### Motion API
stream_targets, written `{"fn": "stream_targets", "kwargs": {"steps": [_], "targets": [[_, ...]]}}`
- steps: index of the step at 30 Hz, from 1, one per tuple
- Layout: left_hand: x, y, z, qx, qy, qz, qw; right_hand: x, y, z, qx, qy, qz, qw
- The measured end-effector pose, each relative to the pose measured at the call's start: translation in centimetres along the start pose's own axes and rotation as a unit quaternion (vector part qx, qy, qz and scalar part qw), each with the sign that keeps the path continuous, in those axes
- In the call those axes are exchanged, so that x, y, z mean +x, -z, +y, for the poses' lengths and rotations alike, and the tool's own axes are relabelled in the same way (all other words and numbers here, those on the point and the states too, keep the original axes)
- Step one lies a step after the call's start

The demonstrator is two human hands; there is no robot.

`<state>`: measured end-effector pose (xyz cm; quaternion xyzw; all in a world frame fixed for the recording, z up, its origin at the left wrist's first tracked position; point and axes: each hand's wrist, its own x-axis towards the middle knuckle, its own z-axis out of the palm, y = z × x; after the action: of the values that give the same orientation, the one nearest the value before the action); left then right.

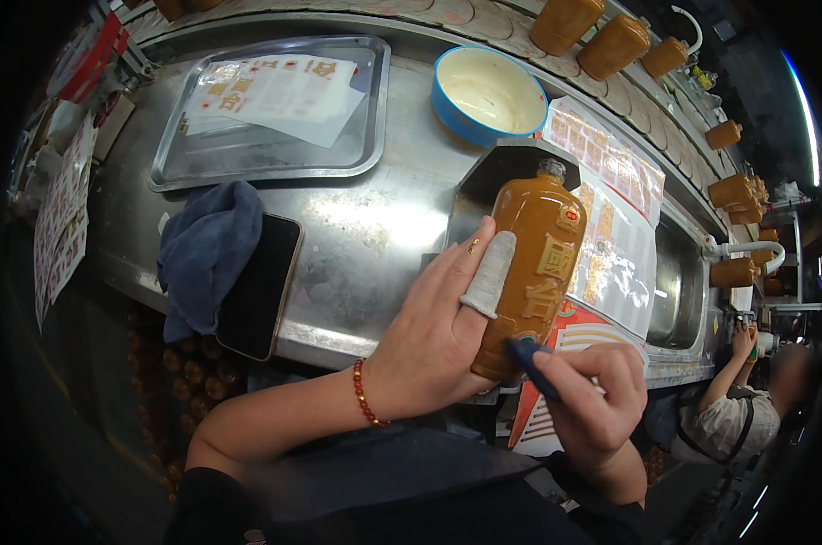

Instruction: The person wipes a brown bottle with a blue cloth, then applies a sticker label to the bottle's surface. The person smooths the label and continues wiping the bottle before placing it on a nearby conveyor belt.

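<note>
A brown glazed bottle (540, 263) with gold characters lies on a dark metal stand (497, 168) on the steel worktable. My left hand (438, 327) lies along the bottle's left side and holds it; one finger wears a grey fabric sleeve, and a red bead bracelet is on the wrist. My right hand (597, 400) pinches a small dark blue tool (531, 363) whose tip rests against the bottle's lower end. A stack of red and white printed labels (556, 427) lies under the right hand.
A steel tray (265, 154) with label sheets sits at the back left. A blue bowl (490, 94) of white paste stands behind the bottle. A blue cloth (206, 250) and a black phone (261, 286) lie at left. Brown bottles (615, 45) line a conveyor at back; another person (747, 400) sits right.
</note>
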<state>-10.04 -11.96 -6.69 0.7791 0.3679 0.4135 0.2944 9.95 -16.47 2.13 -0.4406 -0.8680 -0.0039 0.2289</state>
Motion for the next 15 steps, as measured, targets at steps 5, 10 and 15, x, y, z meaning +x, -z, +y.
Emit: {"fn": "stream_targets", "kwargs": {"steps": [5,10,15], "targets": [[0.5,-0.9,-0.1,-0.010,0.001,-0.007,1.000,-0.2,0.5,0.9,0.025,0.025,-0.011,0.999],[0.8,-1.1,0.5,0.012,-0.003,-0.020,1.000,-0.7,0.8,1.4,0.024,0.034,-0.011,0.999],[0.9,-1.2,0.4,0.015,-0.007,-0.010,1.000,-0.4,1.0,1.5,0.017,0.060,-0.011,0.998]]}}
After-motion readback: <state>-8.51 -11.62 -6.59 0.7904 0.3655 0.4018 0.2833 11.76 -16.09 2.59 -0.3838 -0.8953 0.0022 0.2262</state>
